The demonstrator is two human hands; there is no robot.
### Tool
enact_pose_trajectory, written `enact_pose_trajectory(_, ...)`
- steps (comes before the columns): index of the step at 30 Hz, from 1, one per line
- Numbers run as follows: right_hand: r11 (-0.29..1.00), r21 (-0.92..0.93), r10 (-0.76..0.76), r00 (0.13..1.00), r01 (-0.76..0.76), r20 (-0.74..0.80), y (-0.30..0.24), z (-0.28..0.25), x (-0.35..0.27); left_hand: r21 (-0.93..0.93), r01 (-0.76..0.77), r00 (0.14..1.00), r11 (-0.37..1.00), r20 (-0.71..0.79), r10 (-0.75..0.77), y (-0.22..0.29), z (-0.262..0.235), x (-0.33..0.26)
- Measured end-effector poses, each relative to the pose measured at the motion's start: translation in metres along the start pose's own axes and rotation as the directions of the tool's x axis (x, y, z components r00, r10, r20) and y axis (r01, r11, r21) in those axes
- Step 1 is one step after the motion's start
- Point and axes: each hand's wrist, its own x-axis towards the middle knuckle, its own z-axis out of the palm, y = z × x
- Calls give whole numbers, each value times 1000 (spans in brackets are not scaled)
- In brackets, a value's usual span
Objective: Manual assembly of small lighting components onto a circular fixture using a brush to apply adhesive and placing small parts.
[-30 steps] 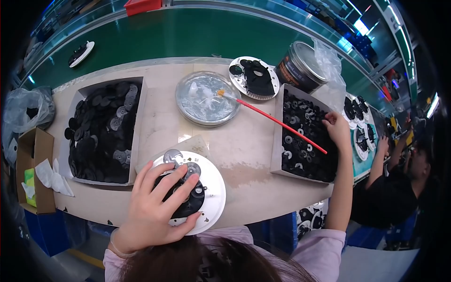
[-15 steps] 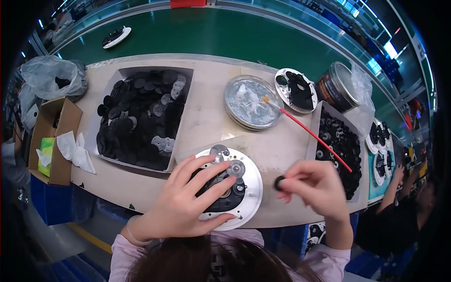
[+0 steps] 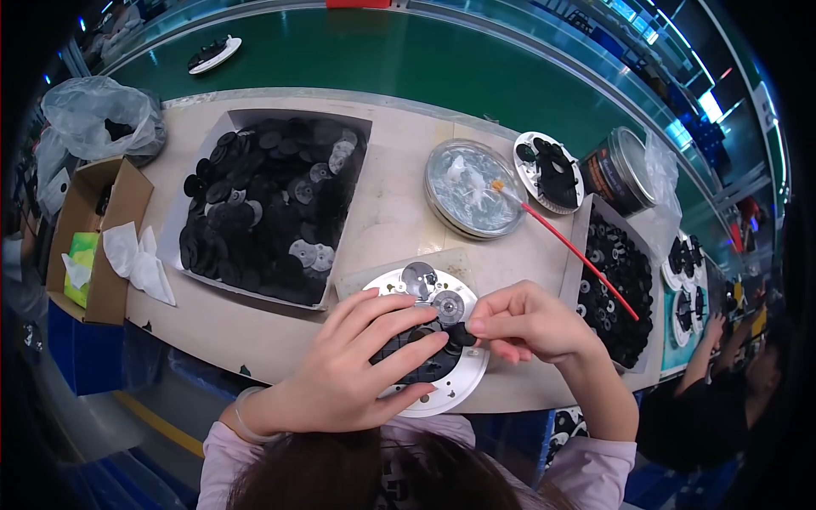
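Note:
A round white base plate [image 3: 463, 374] with a black mechanism on it lies near the table's front edge. My left hand [image 3: 357, 357] rests over its left side, fingers spread across the black part and thumb on the white rim. Two clear grey gears [image 3: 448, 307] sit at the plate's far side. Between the thumb and fingers of my right hand [image 3: 527, 327] is a small round black part [image 3: 461, 334], at the plate's right side beside my left fingertips. Whether it touches the mechanism, I cannot tell.
Left is a box of black and grey gears [image 3: 255, 204]; right, a box of small black parts [image 3: 616, 272]. A lidded round tub [image 3: 476, 191] and red-handled brush [image 3: 586, 263] lie between. Behind stand another assembly [image 3: 548, 174] and a can [image 3: 616, 170]. A co-worker's arm [image 3: 705, 348] shows far right.
My right hand has moved left with the small black part, from beside the plate to the mechanism. My left hand stays on the plate, which sits slightly further right in the picture.

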Motion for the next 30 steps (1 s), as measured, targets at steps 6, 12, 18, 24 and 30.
enact_pose_trajectory(6, 1000, 7, -12, 999, 11, 31, 0, -1, 1, -16, -2, 1000, 1000, -13, 1, 2, 0, -1)
enact_pose_trajectory(12, 999, 39, -17, 998, 15, 54, 2, -2, 4, -19, -4, 1000, 1000, -4, 4, 2, 0, 0)
enact_pose_trajectory(18, 987, -149, -56, 998, 58, 12, -6, 4, -3, -13, -5, 1000, 1000, -6, 5, 1, 1, -1)
enact_pose_trajectory(24, 797, -596, -256, 949, 99, -184, 0, 6, -8, -41, -9, 1000, 999, 7, 9, 1, 3, 2)
enact_pose_trajectory(30, 646, -761, -717, 292, -62, -632, -6, -44, -67, 221, -162, 980, 962, 149, 131, 6, 3, 6)
